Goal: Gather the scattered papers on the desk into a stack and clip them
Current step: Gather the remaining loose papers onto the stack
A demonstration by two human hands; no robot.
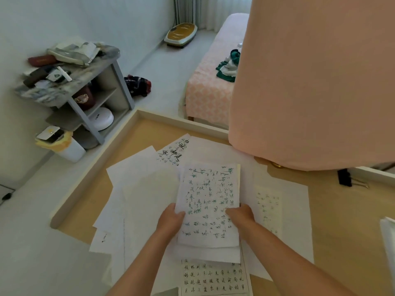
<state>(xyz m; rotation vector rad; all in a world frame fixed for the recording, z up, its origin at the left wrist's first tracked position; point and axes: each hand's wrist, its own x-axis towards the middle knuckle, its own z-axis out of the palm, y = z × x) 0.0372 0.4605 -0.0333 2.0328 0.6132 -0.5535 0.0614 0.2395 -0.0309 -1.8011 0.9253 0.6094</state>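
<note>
Both hands hold a sheaf of handwritten sheets (208, 201) just above the middle of the desk (335, 236), its top page covered in columns of green and black script. The left hand (171, 218) grips the sheaf's edge at 8 o'clock, thumb curled over the top page; the fingers beneath are hidden. The right hand (240, 216) grips the edge at 4 o'clock in the same way, thumb pressed on the writing. Loose papers (139, 178) lie overlapping on the wood all round the sheaf, spreading mostly toward 9 and 10 o'clock. A sheet with bold brush strokes (173, 152) shows at 11 o'clock, a pale lined sheet (268, 208) at 3 o'clock, and a gridded calligraphy sheet (213, 278) at 6 o'clock, partly under the sheaf. A black binder clip (344, 177) lies at 2 o'clock by the desk's far rim, well apart from both hands, just below the hem of a large pink cloth (310, 82). Off the desk at 10 o'clock stand a cluttered shelf unit (94, 82) and a waste bin (68, 149).
</note>
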